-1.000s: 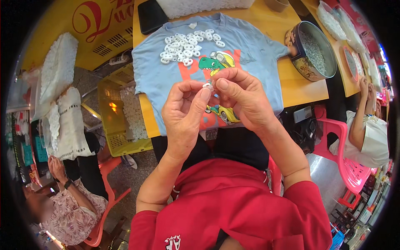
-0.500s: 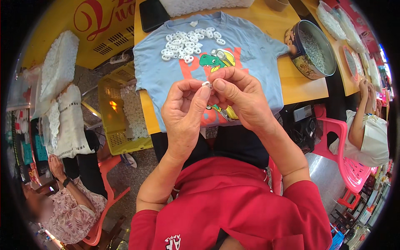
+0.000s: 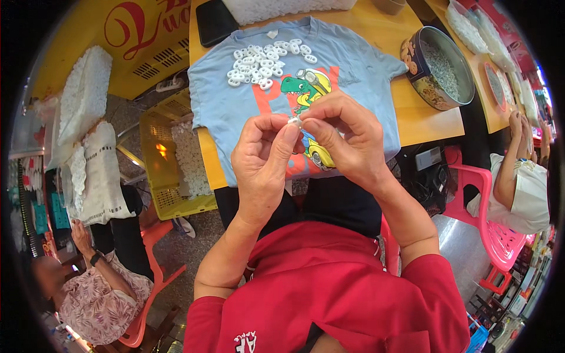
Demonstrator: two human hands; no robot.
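Observation:
My left hand (image 3: 263, 162) pinches a small white plastic piece (image 3: 294, 119) between thumb and forefinger, above a blue T-shirt (image 3: 220, 117) spread on the table. From the other side, the thumb and forefinger of my right hand (image 3: 352, 141) close on the same spot. Whether the right fingertips hold a second tiny part is too small to make out. Beyond my hands lies a loose pile of white oval plastic pieces (image 3: 257, 65), several showing two holes. A dinosaur print on the shirt shows partly behind my fingers.
A round tin (image 3: 414, 73) of tiny silvery-grey parts stands right on the yellow table (image 3: 432, 126). A black phone-like slab (image 3: 215, 22) and a white-filled container (image 3: 282, 7) lie at the back. Left below is a yellow crate (image 3: 168, 206). Two people sit at either side.
The fingers of my right hand have shifted slightly at the small white piece, uncovering more of the shirt print. My left hand stays nearly in place, still pinching the piece.

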